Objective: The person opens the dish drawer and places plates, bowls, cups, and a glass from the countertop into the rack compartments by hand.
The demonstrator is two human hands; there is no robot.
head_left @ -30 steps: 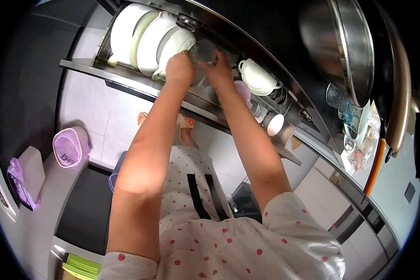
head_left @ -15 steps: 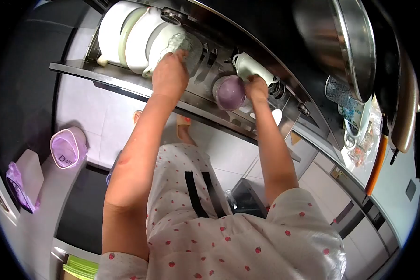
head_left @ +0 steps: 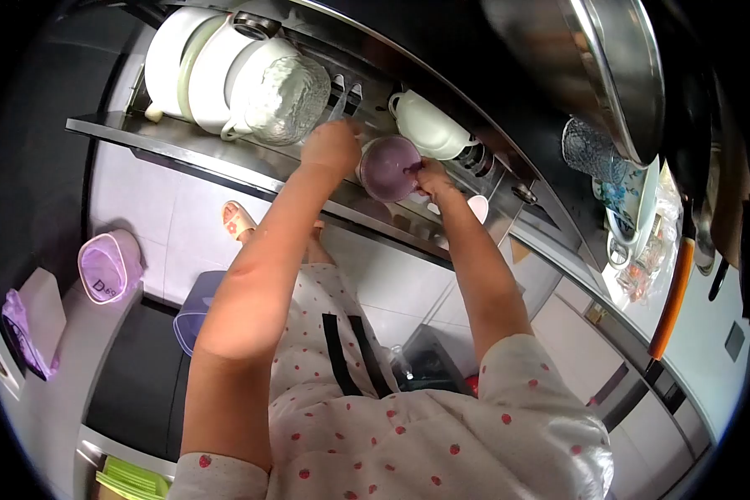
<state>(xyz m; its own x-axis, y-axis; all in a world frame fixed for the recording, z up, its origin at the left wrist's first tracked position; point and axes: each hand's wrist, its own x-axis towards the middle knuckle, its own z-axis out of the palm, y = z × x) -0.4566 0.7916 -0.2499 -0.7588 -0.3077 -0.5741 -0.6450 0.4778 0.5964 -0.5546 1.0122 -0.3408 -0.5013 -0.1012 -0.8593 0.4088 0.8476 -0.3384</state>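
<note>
As your right fingers [head_left: 426,177] grip the purple bowl [head_left: 386,167], handling seems underway.
Steady it next; left fingers [head_left: 340,136] just beside, grip unclear.

Both bare arms reach forward from the torso, slanting inward so the hands come near each other but stay apart. The left arm [head_left: 262,267] bends slightly at the elbow [head_left: 237,337]; the left hand [head_left: 332,148] reaches a little farther out, its back upward, fingers curled under and mostly hidden. The right forearm [head_left: 485,254] angles leftward to its wrist [head_left: 448,197], the right hand [head_left: 431,178] gripping with thumb and fingers closed together.
</note>
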